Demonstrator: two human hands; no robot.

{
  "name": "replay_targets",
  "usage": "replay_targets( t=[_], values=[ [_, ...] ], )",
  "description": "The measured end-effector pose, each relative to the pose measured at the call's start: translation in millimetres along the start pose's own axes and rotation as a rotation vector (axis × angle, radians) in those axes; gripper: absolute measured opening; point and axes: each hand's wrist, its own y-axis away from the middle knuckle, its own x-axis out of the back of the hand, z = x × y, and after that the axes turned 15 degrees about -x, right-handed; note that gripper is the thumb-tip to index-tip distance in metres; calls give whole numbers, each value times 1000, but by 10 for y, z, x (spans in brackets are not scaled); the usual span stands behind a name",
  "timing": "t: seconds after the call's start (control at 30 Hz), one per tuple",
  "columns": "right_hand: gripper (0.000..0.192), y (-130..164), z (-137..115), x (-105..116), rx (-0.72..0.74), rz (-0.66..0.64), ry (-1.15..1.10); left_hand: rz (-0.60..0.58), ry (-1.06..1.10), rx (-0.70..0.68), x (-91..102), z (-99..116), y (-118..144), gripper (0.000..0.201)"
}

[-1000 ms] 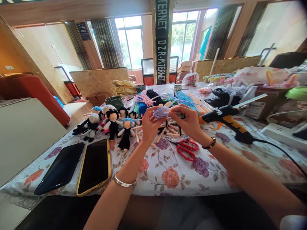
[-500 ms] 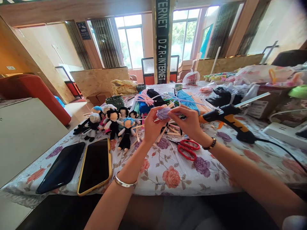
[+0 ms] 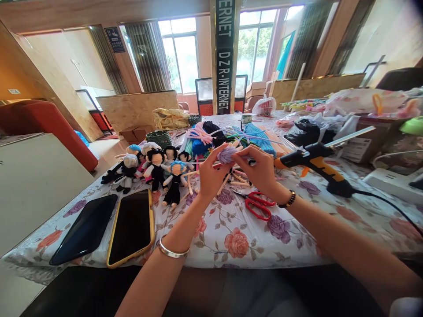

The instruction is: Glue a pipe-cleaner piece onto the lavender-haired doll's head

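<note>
Above the middle of the table I hold a small doll's head (image 3: 226, 154) covered in lilac pipe cleaners, between both hands. My left hand (image 3: 213, 171) is closed around its left side. The fingertips of my right hand (image 3: 259, 165) pinch it from the right, by the lilac strands. Under the hands lie loose skin-coloured pipe cleaners (image 3: 239, 178). Red-handled scissors (image 3: 259, 206) rest on the cloth below my right hand. To the left stand and lean several finished pipe-cleaner dolls (image 3: 155, 169), one with blue hair in front.
Bundles of coloured pipe cleaners (image 3: 257, 136) lie behind the hands. A black and orange glue gun (image 3: 319, 167) sits at right, its cord trailing right. A yellow-cased phone (image 3: 130, 229) and a dark phone-like slab (image 3: 84, 229) lie at left. A white power strip (image 3: 390, 185) is far right.
My right fingers have shifted slightly on the lilac strands, and the head is turned a little. Both hands stay in nearly the same place.
</note>
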Motion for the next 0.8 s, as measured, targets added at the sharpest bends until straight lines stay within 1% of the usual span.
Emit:
replay_targets(
  t=[0.2, 0.43, 0.57, 0.67, 0.8],
  values=[
    [16, 12, 1, -8, -1, -8, 0, -12, -66, -34, 11, 13, 6, 49],
    [16, 13, 33, -20, 48, 22, 42, -38, -63, -43, 0, 39, 16, 53],
    [18, 11, 50, -29, 38, 29, 54, -63, -20, -75, 23, 62, 26, 46],
    [20, 16, 54, -33, 15, 18, 55, -60, -7, -101, 38, 78, 20, 39],
    [21, 26, 44, -32, -17, -2, 55, -42, -9, -72, 25, 89, 13, 39]
  ],
)
